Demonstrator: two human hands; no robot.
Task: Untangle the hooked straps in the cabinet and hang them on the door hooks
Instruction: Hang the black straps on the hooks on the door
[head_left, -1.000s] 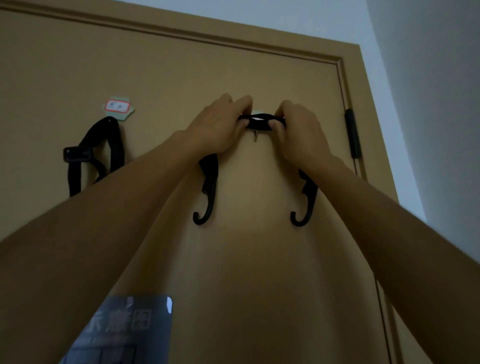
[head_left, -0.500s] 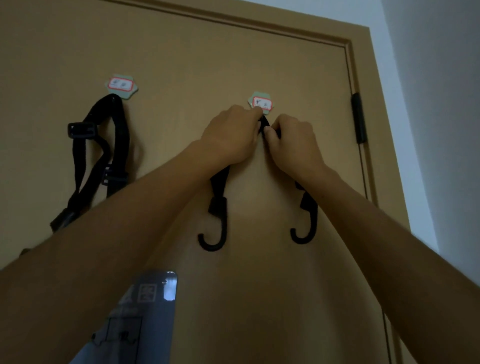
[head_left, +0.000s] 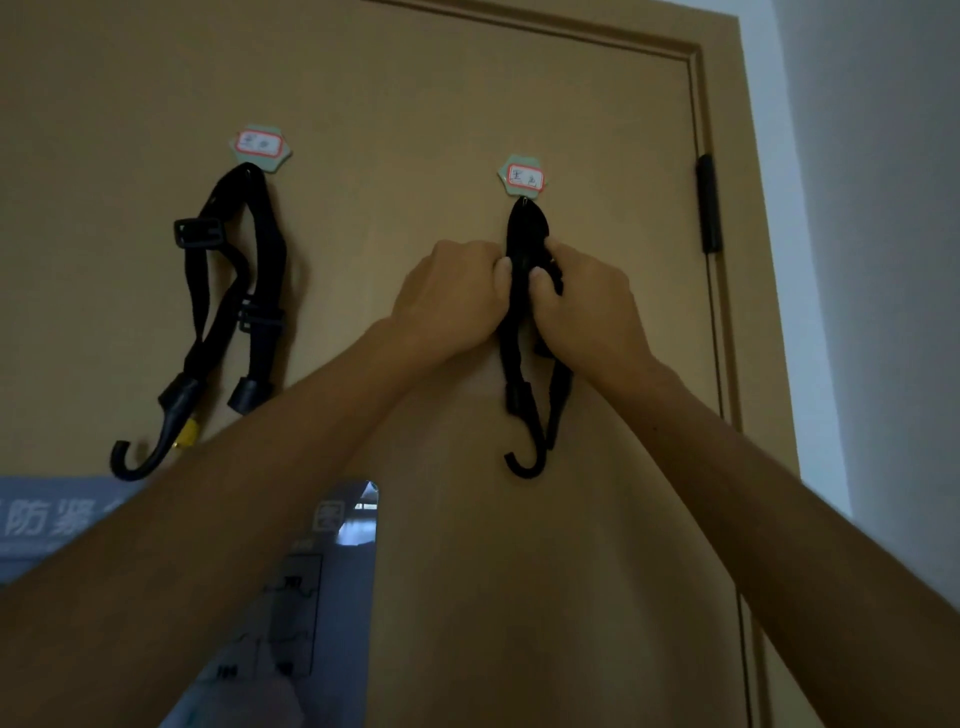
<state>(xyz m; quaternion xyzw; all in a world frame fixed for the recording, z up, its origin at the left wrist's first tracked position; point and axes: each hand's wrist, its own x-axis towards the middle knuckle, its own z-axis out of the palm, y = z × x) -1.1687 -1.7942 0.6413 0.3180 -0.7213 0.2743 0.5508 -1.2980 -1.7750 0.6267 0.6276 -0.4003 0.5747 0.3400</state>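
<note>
Hanging from the left door hook (head_left: 260, 148), a peg under a green hexagonal sticker with a red-framed white label, the first black webbing strap with plastic buckles (head_left: 267, 244) looked finished. It drooped in a loop against the tan wooden door (head_left: 389, 130).

Further right, the left hand (head_left: 449, 301) pinched the second black hooked strap (head_left: 522, 228) from its left side with curled fingers. The right hand (head_left: 589, 306) pinched it from the right. Each grip was closed on the webbing just below the right door hook (head_left: 521, 175), and the strap's fold already lay over that peg.

Judged from this, both visible straps were up. What remained was to let go and see that the second one settled.

At lower left, the grey printed poster (head_left: 332, 571) was cut off by the left forearm and the frame edge. Only one curved end hook of the first strap showed; the forearm covered the other. The writing on both labels was unreadable. The right peg barely showed above the fold, and the second strap's two end hooks overlapped in the dim light. The cabinet was out of view, so whether more straps waited there could not be told.
</note>
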